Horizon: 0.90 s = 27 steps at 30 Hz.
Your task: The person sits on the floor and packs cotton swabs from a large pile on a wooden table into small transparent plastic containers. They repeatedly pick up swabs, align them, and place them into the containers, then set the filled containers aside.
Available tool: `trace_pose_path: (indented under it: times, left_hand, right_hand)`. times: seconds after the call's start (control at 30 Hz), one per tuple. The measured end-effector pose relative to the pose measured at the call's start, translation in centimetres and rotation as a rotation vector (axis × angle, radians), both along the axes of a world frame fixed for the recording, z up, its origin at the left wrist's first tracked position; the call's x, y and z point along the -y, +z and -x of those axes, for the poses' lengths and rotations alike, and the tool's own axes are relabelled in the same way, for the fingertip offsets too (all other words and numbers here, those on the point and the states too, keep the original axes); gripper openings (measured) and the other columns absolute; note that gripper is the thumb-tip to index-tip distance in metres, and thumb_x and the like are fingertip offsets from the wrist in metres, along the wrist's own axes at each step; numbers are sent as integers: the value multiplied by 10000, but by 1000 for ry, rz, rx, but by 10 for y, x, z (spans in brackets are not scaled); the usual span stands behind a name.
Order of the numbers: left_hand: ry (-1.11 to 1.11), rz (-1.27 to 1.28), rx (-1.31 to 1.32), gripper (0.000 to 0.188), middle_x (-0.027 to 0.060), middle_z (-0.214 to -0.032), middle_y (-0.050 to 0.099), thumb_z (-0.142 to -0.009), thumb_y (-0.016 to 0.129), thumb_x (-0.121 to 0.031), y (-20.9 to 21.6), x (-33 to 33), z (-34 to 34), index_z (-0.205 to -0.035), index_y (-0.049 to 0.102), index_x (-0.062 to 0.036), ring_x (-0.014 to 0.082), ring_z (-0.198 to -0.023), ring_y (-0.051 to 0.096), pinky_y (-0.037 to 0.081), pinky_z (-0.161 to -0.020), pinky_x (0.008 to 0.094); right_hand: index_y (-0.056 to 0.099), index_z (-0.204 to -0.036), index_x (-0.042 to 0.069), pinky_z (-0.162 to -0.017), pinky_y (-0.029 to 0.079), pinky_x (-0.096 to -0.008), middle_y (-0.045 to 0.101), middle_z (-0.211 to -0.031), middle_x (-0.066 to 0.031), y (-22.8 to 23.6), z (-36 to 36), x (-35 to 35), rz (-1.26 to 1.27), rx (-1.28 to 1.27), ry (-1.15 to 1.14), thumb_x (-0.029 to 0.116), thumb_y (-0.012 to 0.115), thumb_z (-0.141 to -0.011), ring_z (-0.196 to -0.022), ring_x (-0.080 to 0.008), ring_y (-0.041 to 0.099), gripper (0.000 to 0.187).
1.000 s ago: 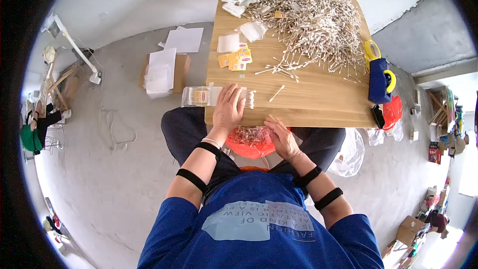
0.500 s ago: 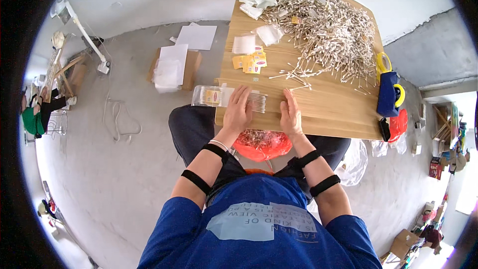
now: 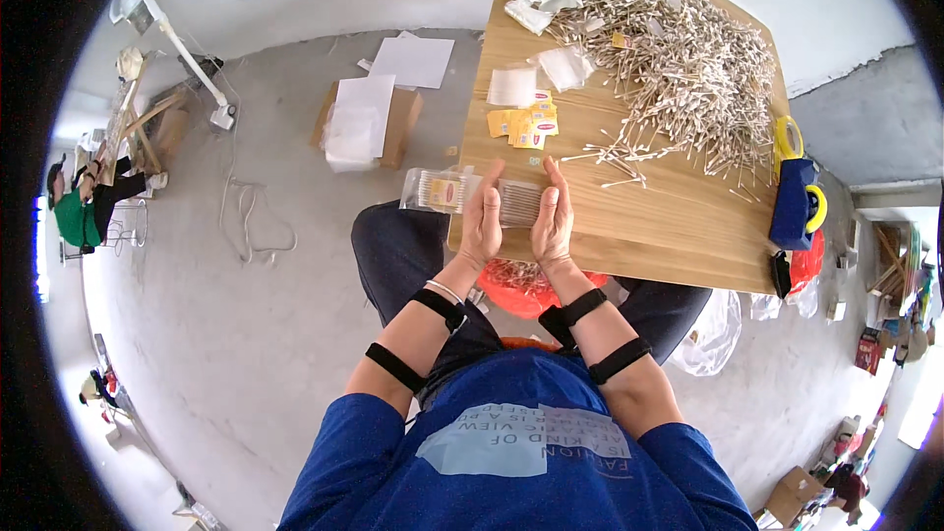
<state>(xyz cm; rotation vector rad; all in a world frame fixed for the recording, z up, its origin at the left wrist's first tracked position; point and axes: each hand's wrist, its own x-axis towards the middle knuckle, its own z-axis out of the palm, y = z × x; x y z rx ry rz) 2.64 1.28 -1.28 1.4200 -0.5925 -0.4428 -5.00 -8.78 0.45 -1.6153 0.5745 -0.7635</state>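
Observation:
A flat row of cotton swabs (image 3: 519,205) lies on the wooden table (image 3: 678,241) near its front left corner. My left hand (image 3: 481,216) stands on edge at the row's left end, and my right hand (image 3: 554,219) at its right end. Both palms face inward, fingers stretched out, apparently touching the swab tips. Left of my left hand, a clear bag (image 3: 438,190) of swabs with a yellow card in it overhangs the table edge. Several yellow cards (image 3: 528,124) lie beyond my hands, and loose swabs (image 3: 618,159) are scattered to their right.
A large swab heap (image 3: 688,79) covers the far right of the table. Clear bags (image 3: 512,88) lie at the far left. A blue tape dispenser (image 3: 792,206) stands at the right edge. Below the front edge hangs a red bag (image 3: 531,302) of swabs.
My right hand has moved left to the right end of the swab row, bringing the hands closer together. Both hands have turned more on edge. The whole view has shifted slightly.

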Motion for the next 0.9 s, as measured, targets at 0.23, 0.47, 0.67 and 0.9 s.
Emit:
trace_pose_path:
  times: [0.23, 0.47, 0.67, 0.9]
  left_hand:
    - [-15, 42, -100, 681, 183, -1480, 380, -1029, 324, -487, 9, 2, 2, -1434, 350, 61, 264, -1379, 349, 245, -1152, 369]
    - [-8, 101, -193, 715, 176, -1492, 363, -1019, 294, -526, 14, 2, -2, -1434, 351, 53, 265, -1400, 322, 218, -1172, 381]
    - [-20, 0, -51, 733, 171, -1473, 400, -1015, 274, -548, 24, 5, -7, -1417, 382, 55, 257, -1385, 345, 246, -1154, 372]
    - [1, -82, 12, 718, 177, -1452, 434, -1023, 251, -534, 23, 8, -5, -1399, 417, 56, 259, -1368, 372, 256, -1145, 368]
  right_hand:
    - [381, -1412, -24, -1153, 248, -418, 380, -1467, -255, 4, 3, 6, 53, -84, 78, 294, 515, -979, -1403, -389, 307, 554]
    - [277, -1461, 12, -1181, 213, -475, 296, -1510, -225, 16, 26, 18, 711, -360, 368, 177, 778, -684, -1420, -402, 247, 939]
    - [294, -1448, 1, -1172, 235, -479, 318, -1495, -226, 2, 21, 21, 664, -349, 309, 144, 746, -740, -1415, -403, 256, 852]
    - [316, -1424, -34, -1160, 239, -474, 330, -1480, -265, -8, 16, 7, 363, -179, 54, 11, 521, -889, -1414, -447, 238, 575]
